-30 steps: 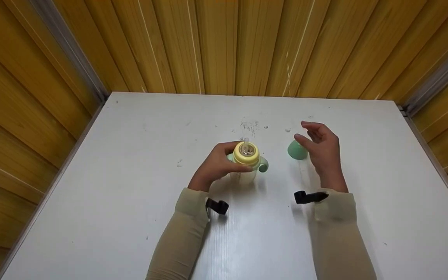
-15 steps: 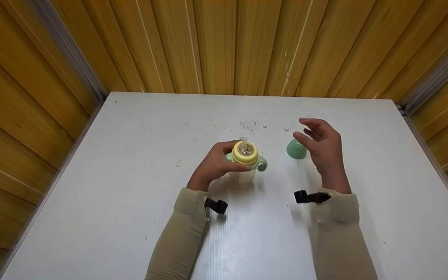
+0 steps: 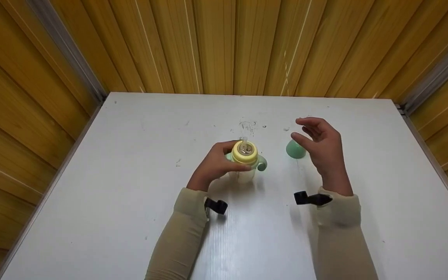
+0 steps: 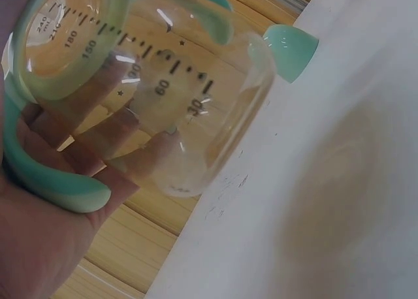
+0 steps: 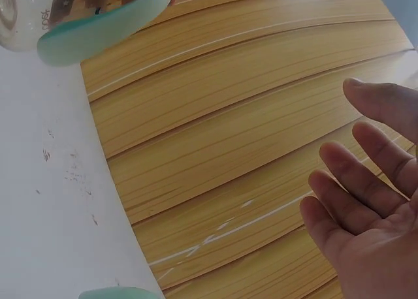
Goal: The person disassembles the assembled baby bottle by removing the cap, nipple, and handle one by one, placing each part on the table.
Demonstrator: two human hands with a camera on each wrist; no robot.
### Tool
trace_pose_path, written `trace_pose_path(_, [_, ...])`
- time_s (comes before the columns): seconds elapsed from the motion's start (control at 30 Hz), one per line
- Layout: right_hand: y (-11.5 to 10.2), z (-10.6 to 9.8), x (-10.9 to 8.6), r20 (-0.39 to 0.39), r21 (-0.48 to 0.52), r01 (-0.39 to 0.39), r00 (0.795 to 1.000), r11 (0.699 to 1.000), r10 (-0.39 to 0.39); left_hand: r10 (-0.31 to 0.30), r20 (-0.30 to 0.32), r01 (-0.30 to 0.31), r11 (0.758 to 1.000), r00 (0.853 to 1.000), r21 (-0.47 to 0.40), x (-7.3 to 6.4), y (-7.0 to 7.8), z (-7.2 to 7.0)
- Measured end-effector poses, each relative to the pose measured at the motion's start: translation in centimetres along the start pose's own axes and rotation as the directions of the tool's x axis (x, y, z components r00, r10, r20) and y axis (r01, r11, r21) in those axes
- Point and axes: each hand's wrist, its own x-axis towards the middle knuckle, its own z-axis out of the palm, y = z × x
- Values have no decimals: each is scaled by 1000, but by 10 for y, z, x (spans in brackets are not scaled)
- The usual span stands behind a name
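Note:
My left hand grips a clear baby bottle round its upper part. The bottle has a yellow collar, a transparent straw-like spout on top and two green handles, one of them on its right side. In the left wrist view the bottle's base is off the table and measuring marks run along its wall. My right hand hangs in the air with fingers loosely bent and nothing in it. Just left of and below that hand, a green dome-shaped cap stands on the table.
A white table with small dark scuff marks lies under both hands. Wood-patterned panels rise behind it and at both sides. A black camera mount sits on each wrist.
My right hand has shifted very slightly, while its fingers keep the same loose bend. The left hand, bottle and cap look almost the same; the view has drifted a little.

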Motion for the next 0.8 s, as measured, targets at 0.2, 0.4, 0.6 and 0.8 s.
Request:
trace_pose_path(0.2, [-2, 1, -2, 31, -24, 52, 998, 998, -52, 4, -5, -4, 1000, 1000, 7, 1, 1, 1])
trace_pose_path(0.4, [-4, 3, -3, 53, -61, 59, 997, 996, -55, -4, -26, 4, 1000, 1000, 15, 0, 2, 0])
trace_pose_path(0.6, [-9, 5, -5, 75, -50, 64, 995, 997, -60, 0, -36, 0, 1000, 999, 4, -1, 4, -1])
trace_pose_path(0.8, [-12, 7, -7, 93, -52, 78, 993, 996, -73, -4, -44, 4, 1000, 999, 3, -1, 5, -1])
